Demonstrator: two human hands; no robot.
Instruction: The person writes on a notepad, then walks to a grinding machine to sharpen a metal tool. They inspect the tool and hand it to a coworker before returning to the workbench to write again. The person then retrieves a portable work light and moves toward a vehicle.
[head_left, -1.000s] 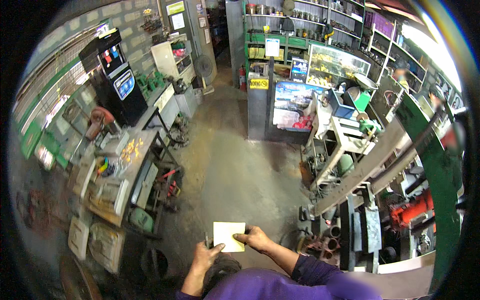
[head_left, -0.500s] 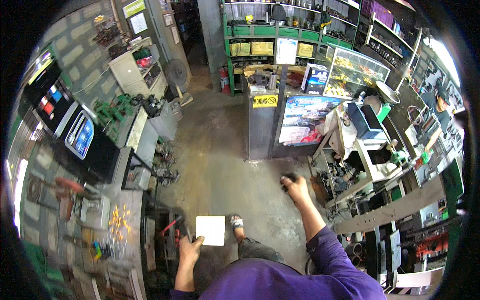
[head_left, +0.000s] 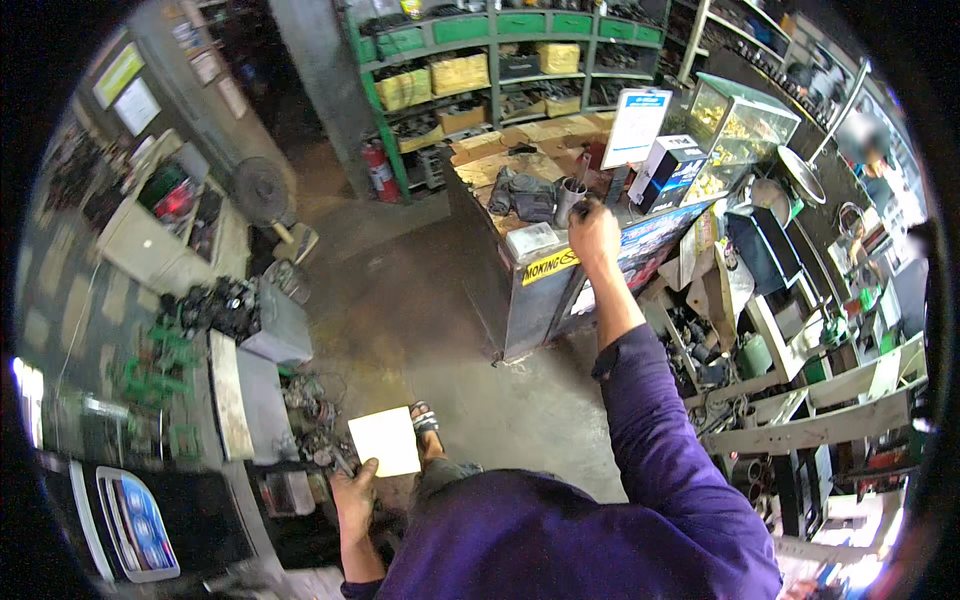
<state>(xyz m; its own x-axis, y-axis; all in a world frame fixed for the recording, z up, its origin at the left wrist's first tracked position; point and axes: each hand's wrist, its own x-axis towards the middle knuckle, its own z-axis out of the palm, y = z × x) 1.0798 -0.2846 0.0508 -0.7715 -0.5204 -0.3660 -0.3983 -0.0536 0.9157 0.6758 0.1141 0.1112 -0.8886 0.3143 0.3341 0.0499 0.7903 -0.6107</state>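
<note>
White paper sheet [head_left: 385, 441]: pinched at near edge in my left hand [head_left: 353, 492], low, near left, over floor. Right hand [head_left: 594, 231]: stretched far right to cluttered worktop [head_left: 540, 272], fingers curled beside metal cylinder [head_left: 568, 200]; whether they grip anything, cannot tell. Green shelves [head_left: 470, 60] behind worktop.

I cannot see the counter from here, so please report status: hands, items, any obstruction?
Left hand holds white paper. Right hand at metal cylinder on counter, grip unclear. Black part beside cylinder.
</note>
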